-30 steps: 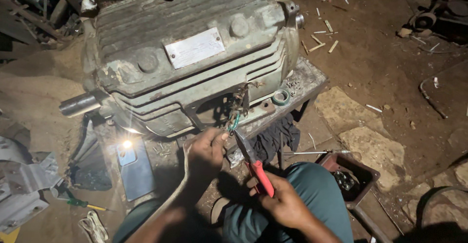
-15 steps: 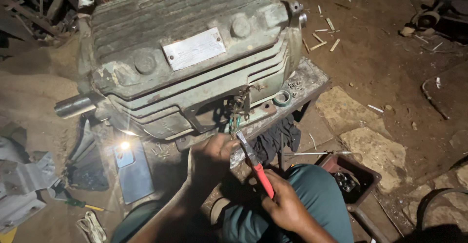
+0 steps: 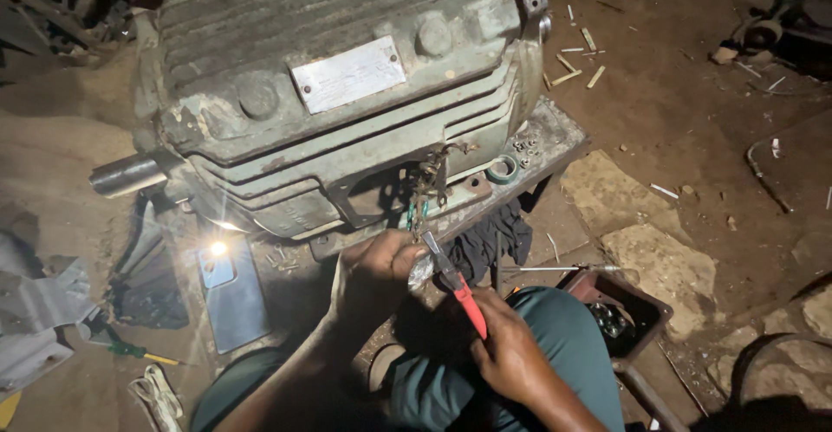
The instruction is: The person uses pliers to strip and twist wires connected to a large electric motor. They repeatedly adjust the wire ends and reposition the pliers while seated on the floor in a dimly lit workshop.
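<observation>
Below a large, ribbed, grey-green cast-metal electric motor (image 3: 338,94), the left hand (image 3: 374,269) is curled, pinching a small silvery piece (image 3: 419,271) just under the motor's dangling wire leads (image 3: 425,191). Opposite it, the right hand (image 3: 511,354) is closed around red-handled pliers (image 3: 459,289), their tips meeting the silvery piece between both hands above the lap.

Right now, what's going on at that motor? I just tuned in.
A seated person works at the side opening of a large green electric motor lying on the dirt floor. The left hand pinches the wire ends coming out of the opening, while the right hand grips red-handled pliers with the nose at those wires. A phone lies by the motor with its light on, and a small tray of parts sits by the person's knee.
</observation>
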